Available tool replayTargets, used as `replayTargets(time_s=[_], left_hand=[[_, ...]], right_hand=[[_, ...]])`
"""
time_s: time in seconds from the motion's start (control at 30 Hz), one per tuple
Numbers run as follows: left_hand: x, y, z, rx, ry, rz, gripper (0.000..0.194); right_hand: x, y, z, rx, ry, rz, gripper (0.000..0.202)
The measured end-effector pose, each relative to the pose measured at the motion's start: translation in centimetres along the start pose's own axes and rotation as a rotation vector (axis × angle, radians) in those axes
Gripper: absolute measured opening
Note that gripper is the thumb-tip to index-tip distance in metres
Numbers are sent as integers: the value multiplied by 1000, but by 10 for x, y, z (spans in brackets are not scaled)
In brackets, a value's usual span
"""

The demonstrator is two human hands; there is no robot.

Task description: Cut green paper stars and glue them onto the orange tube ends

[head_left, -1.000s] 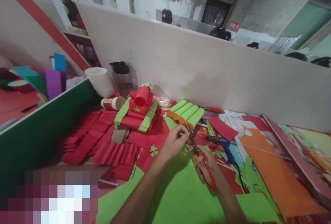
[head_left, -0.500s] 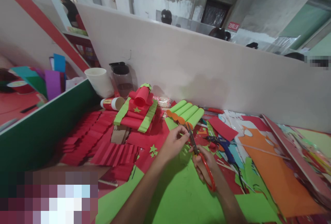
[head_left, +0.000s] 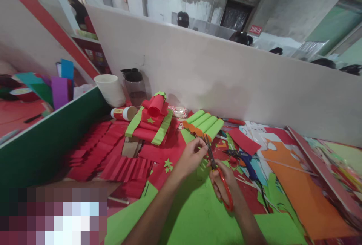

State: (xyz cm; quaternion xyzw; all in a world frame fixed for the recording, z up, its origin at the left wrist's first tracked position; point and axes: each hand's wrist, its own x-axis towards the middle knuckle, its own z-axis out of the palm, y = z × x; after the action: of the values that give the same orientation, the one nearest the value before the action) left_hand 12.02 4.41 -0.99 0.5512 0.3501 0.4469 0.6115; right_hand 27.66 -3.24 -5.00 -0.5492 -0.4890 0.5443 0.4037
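Observation:
My right hand [head_left: 222, 179] is closed round the red handles of a pair of scissors [head_left: 225, 190], whose blades point up and away, slightly parted. Close to the blade tips, my left hand [head_left: 195, 154] is pinched; whatever lies between its fingertips is too small to make out. Under both forearms spreads a large green paper sheet [head_left: 198, 211]. Small green stars [head_left: 167, 163] lie on red paper left of my left hand. Just beyond the blades sit green paper rolls [head_left: 204, 122] with orange ends. A red and green paper model [head_left: 152, 118] stands farther left.
A blue glue gun [head_left: 247, 162] with its cord lies right of my right hand, near orange sheets [head_left: 299, 184]. Pleated red paper [head_left: 124, 167] covers the left side. A white cup [head_left: 109, 89] and a dark-lidded jug [head_left: 135, 84] stand by the partition [head_left: 198, 60]. Other people's heads show beyond.
The scissors' handles and my right hand have shifted very slightly. My left hand keeps its pinch, and the view has moved a little.

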Motion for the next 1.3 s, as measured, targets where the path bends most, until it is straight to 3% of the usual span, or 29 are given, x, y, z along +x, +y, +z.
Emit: replayTargets(time_s=[0.43,0.7,0.97,1.13,1.3], left_hand=[[0,0,-3,34,-5,8,16],[-2,4,-2,65,-26,-11,19],[-1,1,-1,66,-10,-14,19],[0,-2,-4,56,-16,-28,17],[1,-2,-7,66,-23,-1,14]], right_hand=[[-3,-7,0,-99,18,-93,52],[-2,-12,1,-63,201,-23,57],[-2,-9,-8,-68,6,-96,78],[-6,-9,-7,-101,-65,-80,73],[-8,-11,-7,-111,-25,-33,57]])
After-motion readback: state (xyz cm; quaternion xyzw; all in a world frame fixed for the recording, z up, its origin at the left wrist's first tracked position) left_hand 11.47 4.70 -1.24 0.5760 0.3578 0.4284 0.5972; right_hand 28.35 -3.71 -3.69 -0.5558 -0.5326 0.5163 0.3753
